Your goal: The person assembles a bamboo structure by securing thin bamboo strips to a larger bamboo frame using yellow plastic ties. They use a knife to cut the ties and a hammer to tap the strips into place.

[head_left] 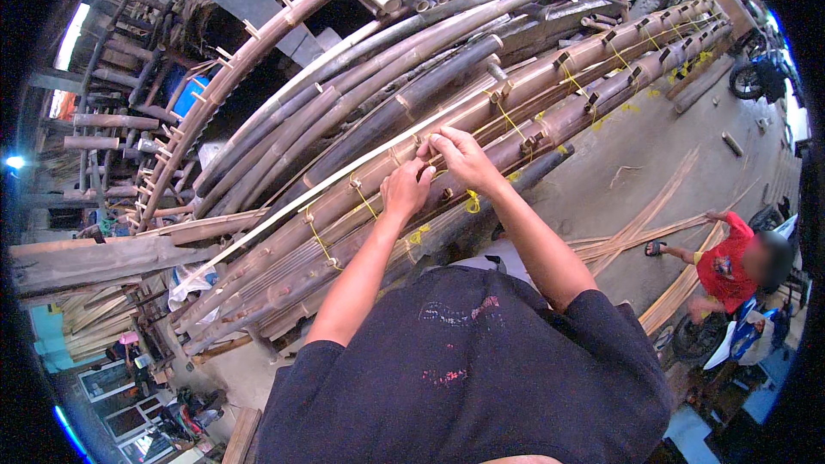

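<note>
Long brown bamboo poles [337, 199] run diagonally before me, with short pegs standing out of them and yellow string [364, 199] looped round several pegs. My right hand [461, 157] is at the upper pole, thumb and fingers pinched together beside a peg. Just left of it and lower, my left hand [406, 189] has its fingers curled closed over the same pole. Whatever lies between the fingertips of either hand is too small or hidden to name. A thin pale bamboo strip [302, 200] lies along the pole's far side.
Beyond lie stacked thick bamboo poles [331, 125] and a curved pegged pole [209, 101]. At right, a person in red [728, 259] is near long split strips [646, 208] on the concrete floor. Motorbikes [760, 76] stand along the right side; a blue container [190, 95] is far left.
</note>
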Motion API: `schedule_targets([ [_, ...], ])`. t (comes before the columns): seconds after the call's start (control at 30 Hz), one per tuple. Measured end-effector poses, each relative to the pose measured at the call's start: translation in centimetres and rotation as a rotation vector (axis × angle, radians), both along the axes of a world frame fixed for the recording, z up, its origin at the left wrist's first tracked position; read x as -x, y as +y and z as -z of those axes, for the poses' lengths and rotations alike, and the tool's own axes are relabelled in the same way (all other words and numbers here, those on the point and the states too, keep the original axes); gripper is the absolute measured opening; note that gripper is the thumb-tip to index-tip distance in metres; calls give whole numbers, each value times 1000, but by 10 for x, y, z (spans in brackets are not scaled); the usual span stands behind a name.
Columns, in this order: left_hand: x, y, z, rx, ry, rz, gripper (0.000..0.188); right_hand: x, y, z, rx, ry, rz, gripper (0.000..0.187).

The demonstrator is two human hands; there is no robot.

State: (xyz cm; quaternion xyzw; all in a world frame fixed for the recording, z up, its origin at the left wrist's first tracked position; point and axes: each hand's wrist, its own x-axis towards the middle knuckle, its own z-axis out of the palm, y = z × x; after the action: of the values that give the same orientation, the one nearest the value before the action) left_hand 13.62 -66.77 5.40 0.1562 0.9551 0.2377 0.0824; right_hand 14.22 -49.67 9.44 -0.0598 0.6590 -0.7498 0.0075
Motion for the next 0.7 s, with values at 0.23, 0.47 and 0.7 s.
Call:
schedule_targets([
  [0.23,7,-2,-8,-9,-153,-4,32,7,13,-15,-8,37,-79,30],
  [0.47,8,3,-2,-1,-124,-67,43,3,9,-2,53,4,-97,30],
  [0.7,21,-10,19,61,-126,147,39,5,16,-12,-63,24,-80,29],
])
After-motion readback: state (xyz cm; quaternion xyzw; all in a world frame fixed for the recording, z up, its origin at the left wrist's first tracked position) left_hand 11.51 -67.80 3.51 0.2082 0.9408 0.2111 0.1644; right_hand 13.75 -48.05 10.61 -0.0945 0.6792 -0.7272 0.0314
